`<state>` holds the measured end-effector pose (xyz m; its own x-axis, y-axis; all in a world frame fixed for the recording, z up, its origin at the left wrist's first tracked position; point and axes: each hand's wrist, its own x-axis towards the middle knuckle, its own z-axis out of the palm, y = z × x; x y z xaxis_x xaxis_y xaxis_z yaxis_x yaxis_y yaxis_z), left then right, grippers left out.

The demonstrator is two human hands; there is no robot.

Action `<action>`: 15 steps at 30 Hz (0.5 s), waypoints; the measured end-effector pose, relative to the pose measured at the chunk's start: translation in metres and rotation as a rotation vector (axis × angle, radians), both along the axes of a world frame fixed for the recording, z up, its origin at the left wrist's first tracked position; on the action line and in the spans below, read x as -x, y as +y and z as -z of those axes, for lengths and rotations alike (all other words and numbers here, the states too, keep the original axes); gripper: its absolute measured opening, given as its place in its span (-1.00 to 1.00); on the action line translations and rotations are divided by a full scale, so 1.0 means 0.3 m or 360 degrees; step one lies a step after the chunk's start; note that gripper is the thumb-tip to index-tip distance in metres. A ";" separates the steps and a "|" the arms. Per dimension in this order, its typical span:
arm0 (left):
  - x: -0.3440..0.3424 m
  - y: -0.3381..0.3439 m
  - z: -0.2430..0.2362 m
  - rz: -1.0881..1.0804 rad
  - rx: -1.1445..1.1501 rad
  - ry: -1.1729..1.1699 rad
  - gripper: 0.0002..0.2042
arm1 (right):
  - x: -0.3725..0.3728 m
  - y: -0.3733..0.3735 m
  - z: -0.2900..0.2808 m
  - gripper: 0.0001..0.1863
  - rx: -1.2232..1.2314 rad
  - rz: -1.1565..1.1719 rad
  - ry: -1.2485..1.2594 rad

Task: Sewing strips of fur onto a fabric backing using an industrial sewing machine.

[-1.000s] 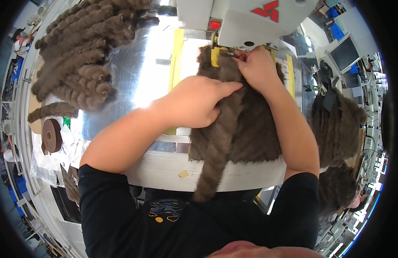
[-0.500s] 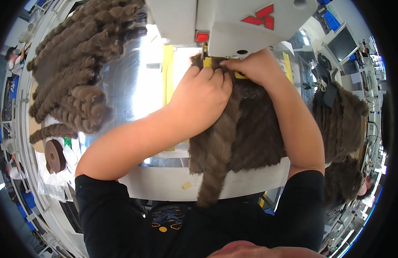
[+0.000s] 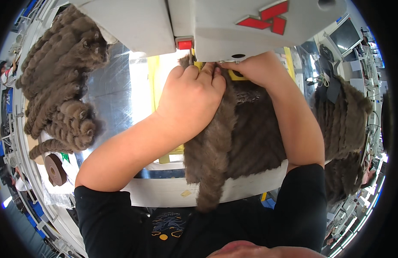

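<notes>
Fur strip seems mid-alignment at the sewing machine, where from here I can't tell what left hand or right hand grips; next calls for keeping edges even

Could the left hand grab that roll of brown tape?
Probably yes, if the left hand leaves the fur strip: the roll of brown tape lies uncovered off to the left, with nothing seen blocking the way.

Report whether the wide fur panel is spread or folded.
Spread, where visible: the fur panel lies flat on the white table.
</notes>
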<state>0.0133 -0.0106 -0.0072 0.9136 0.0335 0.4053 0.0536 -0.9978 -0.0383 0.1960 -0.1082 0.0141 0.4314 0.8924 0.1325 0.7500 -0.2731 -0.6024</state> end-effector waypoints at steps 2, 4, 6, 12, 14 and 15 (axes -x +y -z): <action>-0.003 -0.004 0.002 -0.0023 0.0019 0.0010 -0.75 | 0.006 0.004 -0.016 -0.61 -0.0006 -0.0050 -0.0023; -0.004 -0.005 0.003 -0.0026 0.0035 -0.0023 -0.78 | 0.013 0.011 -0.039 -0.64 -0.0048 0.0083 0.0359; -0.003 -0.004 0.002 -0.0028 0.0048 -0.0024 -0.79 | 0.018 0.011 -0.064 -0.65 0.0101 0.0148 0.0439; 0.001 -0.006 -0.004 -0.0041 0.0102 0.0013 -0.78 | 0.015 0.014 -0.040 -0.67 0.0120 0.0194 0.0452; 0.003 -0.005 -0.008 -0.0055 0.0114 0.0023 -0.78 | 0.004 0.018 -0.011 -0.67 -0.0053 0.0083 0.0315; 0.004 -0.005 -0.009 -0.0054 0.0122 0.0034 -0.78 | -0.002 0.020 0.002 -0.70 -0.0125 0.0048 0.0243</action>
